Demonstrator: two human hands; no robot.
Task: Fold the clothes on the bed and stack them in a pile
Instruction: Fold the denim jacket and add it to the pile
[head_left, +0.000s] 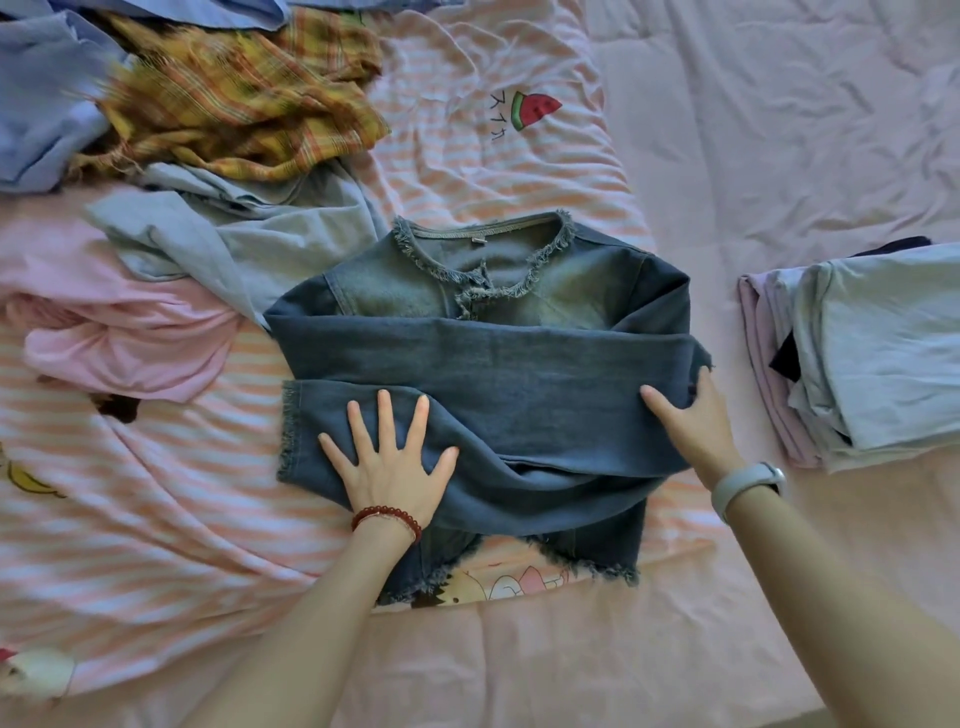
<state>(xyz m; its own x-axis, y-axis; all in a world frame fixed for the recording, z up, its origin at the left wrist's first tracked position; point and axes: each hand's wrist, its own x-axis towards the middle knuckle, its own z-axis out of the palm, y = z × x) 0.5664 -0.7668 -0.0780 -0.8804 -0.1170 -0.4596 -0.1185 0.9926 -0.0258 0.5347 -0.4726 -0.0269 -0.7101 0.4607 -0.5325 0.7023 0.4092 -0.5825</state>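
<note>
The denim jacket (483, 374) lay face up in the middle of the bed (779, 130), collar at the far end and frayed hem nearest me, with both sleeves crossed over the chest to make a narrow block that would fold cleanly. My left hand (389, 462) was spread flat, fingers straight, pressing the lower sleeve down near its frayed cuff; I judged it was there to pin the fold so the stiff cloth would not spring back. My right hand (685, 415) was at the jacket's right edge, thumb on top and fingers seemingly tucked under the cloth, a light grip on the side fold rather than a full clench, though I could not see the fingers.

The finished pile (872, 358) sat to the right, well apart, so folded things stayed clear of the work. The unfolded clothes, a yellow plaid garment (244, 98), a pale blue one (234, 234) and a pink one (130, 332), lay heaped at the far left, just beside the jacket. I judged the next move to be folding the hem up toward the collar.
</note>
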